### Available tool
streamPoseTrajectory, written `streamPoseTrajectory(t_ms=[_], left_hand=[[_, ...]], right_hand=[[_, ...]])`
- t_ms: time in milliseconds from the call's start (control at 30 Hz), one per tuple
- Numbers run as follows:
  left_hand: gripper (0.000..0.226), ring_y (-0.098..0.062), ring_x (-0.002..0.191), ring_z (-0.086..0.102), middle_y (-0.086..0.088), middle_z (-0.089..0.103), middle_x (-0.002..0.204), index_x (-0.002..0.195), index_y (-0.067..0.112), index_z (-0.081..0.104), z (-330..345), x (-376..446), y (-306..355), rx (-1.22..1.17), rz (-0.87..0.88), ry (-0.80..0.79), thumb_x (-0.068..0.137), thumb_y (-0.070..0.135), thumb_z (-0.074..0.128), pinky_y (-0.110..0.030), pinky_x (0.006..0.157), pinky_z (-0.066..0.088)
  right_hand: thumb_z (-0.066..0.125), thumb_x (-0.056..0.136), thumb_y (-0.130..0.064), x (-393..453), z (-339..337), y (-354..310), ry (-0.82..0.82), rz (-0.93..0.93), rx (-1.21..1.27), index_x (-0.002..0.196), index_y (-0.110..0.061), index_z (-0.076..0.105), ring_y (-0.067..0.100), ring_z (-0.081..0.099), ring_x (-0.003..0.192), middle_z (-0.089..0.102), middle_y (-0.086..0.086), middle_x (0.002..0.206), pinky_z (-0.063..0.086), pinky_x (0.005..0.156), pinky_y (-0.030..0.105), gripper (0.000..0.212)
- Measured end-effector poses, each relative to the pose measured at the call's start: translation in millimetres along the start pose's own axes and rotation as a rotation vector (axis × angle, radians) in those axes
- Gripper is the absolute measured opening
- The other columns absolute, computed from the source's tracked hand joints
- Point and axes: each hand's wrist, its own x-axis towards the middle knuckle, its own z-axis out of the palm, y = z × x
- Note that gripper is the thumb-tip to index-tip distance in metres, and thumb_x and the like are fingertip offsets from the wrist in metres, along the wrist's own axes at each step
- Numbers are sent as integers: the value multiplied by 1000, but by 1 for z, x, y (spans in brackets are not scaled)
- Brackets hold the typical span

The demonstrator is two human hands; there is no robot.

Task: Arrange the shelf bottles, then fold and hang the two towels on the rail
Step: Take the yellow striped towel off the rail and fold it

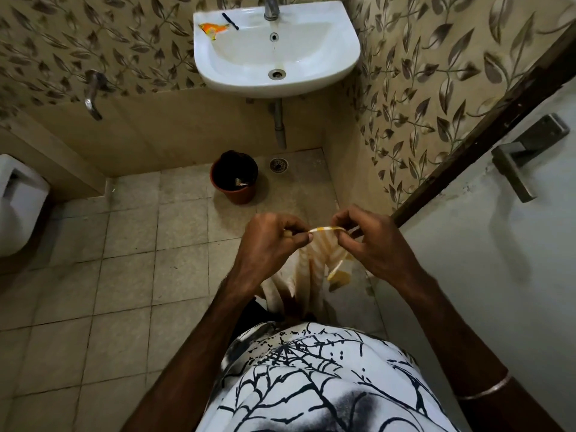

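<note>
towel [314,260]: cream cloth with orange-yellow stripes, held up in front of my body over the tiled floor [124,275], its top edge stretched taut between my two hands and the rest hanging down in loose folds toward my shirt [311,369].
left hand [271,241]: fingers curled, thumb and fingertips pinched on the left end of the towel's top edge.
right hand [367,238]: also curled, pinched on the right end of that edge, just beside the left hand, a short strip of cloth between them.
right arm: a thin bangle [486,389] sat on the forearm.
sink [343,57]: white basin on the far wall, an orange wrapper [213,29] and a dark thin stick [230,21] on its left ledge.
bin [234,177]: brown bucket on the floor under the sink, near a floor drain [278,164].
door [498,244]: pale, on my right, metal handle [523,154] on it.
shelf, bottles, rail: i could not see them from this view.
</note>
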Motion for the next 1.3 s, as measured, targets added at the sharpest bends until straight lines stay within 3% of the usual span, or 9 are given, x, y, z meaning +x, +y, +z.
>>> streamPoseTrajectory(t_ms=[300,533,667,800,900,967,1033,1133,1300], left_hand=[[9,-3,75,70,10,75,79,89,19,80,-14,4,-7,-122,-65,114,80,21,79,-33,72,60],[9,-4,74,70,10,74,79,89,23,80,-12,9,-6,-139,-89,143,80,23,79,-29,65,60],[11,-1,76,69,11,74,80,90,22,80,-14,15,-5,-134,-108,170,80,26,79,-24,67,57],[13,4,78,68,13,74,83,92,23,79,-13,22,-3,-167,-139,181,80,27,79,-24,73,59],[14,-2,76,68,11,74,83,92,27,77,-9,24,-1,-154,-129,172,79,34,79,-28,69,59],[18,-5,72,65,10,72,84,91,29,74,-6,25,0,-169,-133,197,77,40,79,-24,63,56],[22,-11,76,64,9,71,85,89,27,73,-3,26,0,-261,-177,231,75,41,81,-25,64,53],[24,-15,85,67,7,72,85,89,17,73,1,25,3,-425,-239,216,74,33,82,-30,74,54],[26,-3,84,69,5,74,84,88,10,73,-3,18,10,-720,-306,115,68,26,79,-23,75,55]], right_hand=[[71,90,-14,-8,-27,26,106,45,-16,109,-14,74,2,70,90,74,-4,96,59,78,23,20],[67,93,-10,-15,-34,31,-36,62,90,103,-24,74,13,70,81,73,-4,90,58,71,39,19],[64,93,-2,-19,-33,30,-229,130,173,109,-25,77,7,70,105,75,-6,111,57,92,35,31],[62,90,8,-29,-19,24,-406,107,177,123,-37,68,-1,53,130,62,-8,136,37,115,27,56],[73,86,-15,-29,-9,22,-312,6,134,115,-30,71,-2,62,119,68,-9,124,30,120,30,33],[73,84,-37,-24,-6,19,-229,-53,102,103,-24,78,3,73,95,77,-8,105,38,116,40,24],[71,85,-41,-17,-4,16,-172,-122,77,96,-21,79,5,72,80,78,-8,94,49,105,47,24],[77,83,-30,-7,3,10,-117,-166,193,91,-17,77,12,66,91,66,-2,99,55,83,38,16],[79,82,-19,8,17,-6,-96,-74,508,90,-19,74,21,68,94,71,3,95,54,86,42,9]])
